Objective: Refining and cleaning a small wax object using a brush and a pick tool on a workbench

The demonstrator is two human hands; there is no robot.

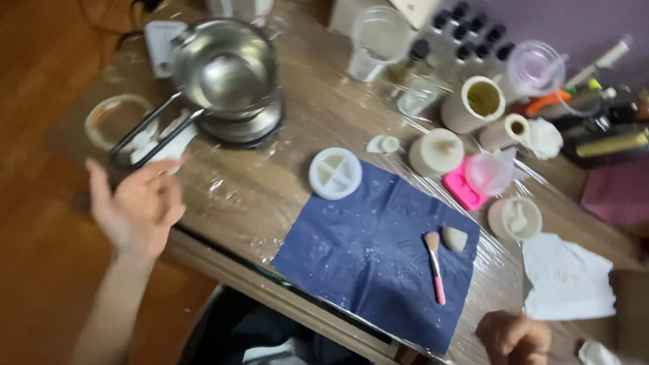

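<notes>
My left hand [138, 208] is raised at the table's left edge, fingers apart, holding nothing, just below the long handles of a steel pot [228, 71] on a small burner. At the bottom right my right hand [514, 344] rests on the table edge with fingers curled; I cannot tell if anything is in it. Between the hands lies a dark blue napkin [365, 256] carrying a small pink-handled brush [434, 264] and a pale wedge-shaped piece [454, 238]. A round white divided mould [335, 173] overlaps the napkin's far corner.
The table is wrapped in clear film [267, 188]. Behind the napkin stand white cups and moulds [436, 152], a pink mould [462, 187], a clear measuring cup [376, 42], dark-capped bottles [466, 36] and pens. White paper tissues [567, 279] lie at right. A roll of tape [117, 119] sits far left.
</notes>
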